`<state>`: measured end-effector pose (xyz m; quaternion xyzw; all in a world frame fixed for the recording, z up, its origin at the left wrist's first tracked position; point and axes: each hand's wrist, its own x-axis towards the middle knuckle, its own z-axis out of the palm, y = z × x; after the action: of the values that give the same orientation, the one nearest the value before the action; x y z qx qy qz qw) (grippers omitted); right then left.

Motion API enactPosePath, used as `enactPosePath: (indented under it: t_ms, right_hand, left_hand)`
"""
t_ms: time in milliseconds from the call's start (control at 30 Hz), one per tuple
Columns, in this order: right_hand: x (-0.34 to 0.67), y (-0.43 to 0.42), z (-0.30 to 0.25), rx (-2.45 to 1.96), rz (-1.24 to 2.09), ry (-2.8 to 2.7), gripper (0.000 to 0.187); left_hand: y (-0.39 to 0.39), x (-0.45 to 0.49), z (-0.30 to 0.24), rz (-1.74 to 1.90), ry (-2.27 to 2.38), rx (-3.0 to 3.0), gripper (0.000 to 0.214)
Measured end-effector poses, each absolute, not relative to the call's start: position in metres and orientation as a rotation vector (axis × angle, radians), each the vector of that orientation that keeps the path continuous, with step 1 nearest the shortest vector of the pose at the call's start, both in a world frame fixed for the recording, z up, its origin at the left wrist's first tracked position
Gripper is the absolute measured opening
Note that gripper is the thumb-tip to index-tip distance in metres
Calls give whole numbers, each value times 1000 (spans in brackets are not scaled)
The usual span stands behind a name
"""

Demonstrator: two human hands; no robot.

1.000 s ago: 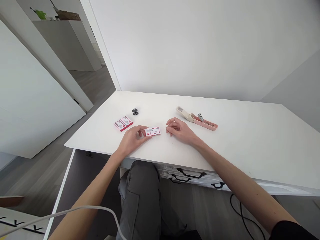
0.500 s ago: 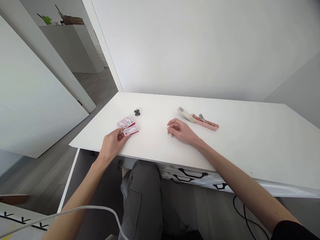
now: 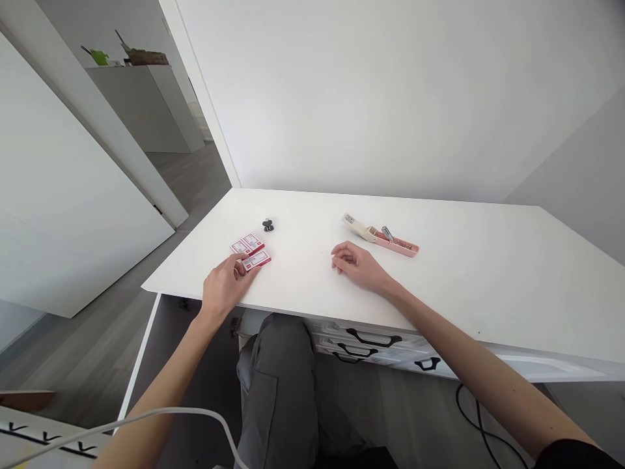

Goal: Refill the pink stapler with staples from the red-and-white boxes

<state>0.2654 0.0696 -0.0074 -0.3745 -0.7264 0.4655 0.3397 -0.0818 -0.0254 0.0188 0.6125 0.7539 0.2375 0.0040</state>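
Observation:
My left hand (image 3: 227, 280) has its thumb and fingers around a small red-and-white box (image 3: 258, 260) near the table's front left edge. Directly behind it lie two more boxes (image 3: 247, 243) of the same look, side by side. My right hand (image 3: 357, 264) rests on the tabletop with its fingers curled in, and nothing shows in them. Just beyond the right hand lies a pink and cream stapler (image 3: 398, 245), folded wide open, its cream top swung out to the left. A silvery metal part (image 3: 387, 232) sticks up from its pink half.
A small black object (image 3: 268, 225), perhaps a clip, sits behind the boxes on the white table (image 3: 303, 273). A white wall (image 3: 381, 98) rises at the back. Drawers with black handles (image 3: 374, 337) are below the front edge. A pale cable (image 3: 185, 410) crosses my left forearm.
The view has shifted slightly. My right hand is a little farther from the stapler, toward the front edge. My left hand stays at the front red-and-white box.

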Motion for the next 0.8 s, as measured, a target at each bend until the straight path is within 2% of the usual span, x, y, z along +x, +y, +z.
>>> enactPosePath:
  t_ms: [67, 233, 367, 467, 633, 800]
  right_hand:
    - [281, 59, -8, -1007, 1165, -1925, 20]
    - [337, 29, -8, -1118, 967, -1981, 20]
    - [383, 22, -9, -1300, 472, -1889, 19]
    - [411, 33, -12, -1424, 222, -1776, 30]
    - [430, 64, -22, -1608, 326, -1733, 61]
    - [423, 85, -30, -1631, 411, -1781, 55]
  left_hand:
    - [-24, -80, 20, 722, 2389, 1899, 47]
    - [-22, -75, 19, 721, 2466, 1889, 60]
    - [-21, -66, 14, 722, 2480, 2040, 56]
    - [-18, -53, 10, 725, 2380, 2165, 45]
    - [-12, -27, 7, 724, 1970, 2284, 31]
    - [-13, -16, 6, 724, 1888, 2230, 25]
